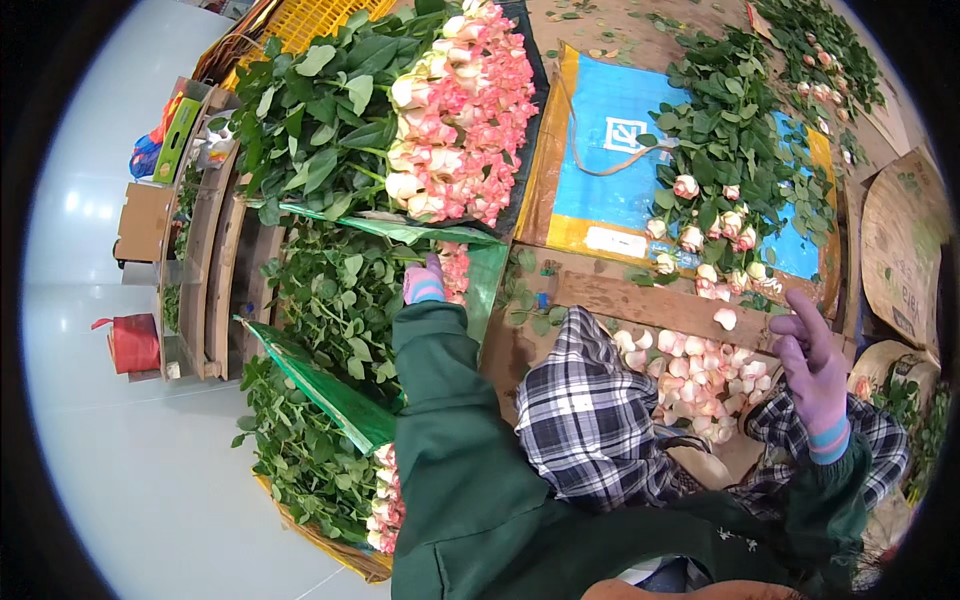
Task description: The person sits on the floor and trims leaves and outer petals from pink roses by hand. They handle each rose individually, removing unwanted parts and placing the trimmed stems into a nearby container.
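My left hand (425, 282), in a pink-purple knit glove with a striped cuff, reaches over a pile of leafy rose stems (337, 300) beside green sheeting (480, 277). A pale stem runs up to its fingers, but whether they grip it is hidden. Pink rose heads (453, 266) lie just beyond that hand. On the other side, my right hand (810, 364), gloved alike, is raised with its fingers apart and nothing in them. It hovers near loose roses (720, 225), whose stems lie across a blue and yellow woven sack (600, 157). Loose pale petals (697, 375) are scattered below.
A large stack of pink and cream roses (465, 112) lies at upper left, by a yellow plastic crate (322, 30). A wooden plank (660, 304) edges the work surface near my plaid-covered knees (592, 405). More roses (825, 67) lie at far right, above a cardboard piece (904, 247).
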Action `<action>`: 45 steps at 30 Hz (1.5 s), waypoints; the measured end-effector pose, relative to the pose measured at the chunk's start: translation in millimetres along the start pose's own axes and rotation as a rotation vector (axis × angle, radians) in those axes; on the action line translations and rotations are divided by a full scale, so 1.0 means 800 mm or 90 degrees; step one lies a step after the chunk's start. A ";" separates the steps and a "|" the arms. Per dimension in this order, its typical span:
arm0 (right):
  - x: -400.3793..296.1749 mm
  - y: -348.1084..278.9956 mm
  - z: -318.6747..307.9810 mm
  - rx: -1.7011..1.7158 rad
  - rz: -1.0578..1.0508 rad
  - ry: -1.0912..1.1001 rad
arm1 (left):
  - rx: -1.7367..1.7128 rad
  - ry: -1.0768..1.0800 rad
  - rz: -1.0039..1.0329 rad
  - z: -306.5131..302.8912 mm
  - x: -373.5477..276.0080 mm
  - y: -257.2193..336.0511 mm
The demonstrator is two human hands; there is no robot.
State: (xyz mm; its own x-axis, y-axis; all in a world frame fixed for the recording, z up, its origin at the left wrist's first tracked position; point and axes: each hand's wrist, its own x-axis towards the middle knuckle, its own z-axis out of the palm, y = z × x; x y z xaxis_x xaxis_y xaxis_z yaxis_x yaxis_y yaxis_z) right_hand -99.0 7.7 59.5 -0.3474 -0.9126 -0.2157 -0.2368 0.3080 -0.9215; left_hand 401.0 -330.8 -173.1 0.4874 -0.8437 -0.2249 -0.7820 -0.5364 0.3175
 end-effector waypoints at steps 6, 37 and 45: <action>0.024 0.057 -0.022 -0.001 0.031 -0.021 | 0.143 -0.028 0.105 -0.053 -0.063 0.042; 0.397 0.395 -0.046 -0.251 0.493 0.065 | 0.032 -0.459 0.764 -0.015 -0.562 0.354; 0.359 0.430 -0.144 -0.248 0.436 0.257 | 0.037 -0.414 0.845 -0.019 -0.559 0.355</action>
State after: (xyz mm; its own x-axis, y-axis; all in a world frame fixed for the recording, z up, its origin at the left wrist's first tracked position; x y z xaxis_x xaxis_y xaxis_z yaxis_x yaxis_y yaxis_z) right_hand -384.5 -117.3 -282.4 -0.8027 -0.3523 -0.4812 -0.1260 0.8888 -0.4406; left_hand -33.1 -106.1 31.5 -0.8233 -0.5400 -0.1749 -0.5285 0.6169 0.5832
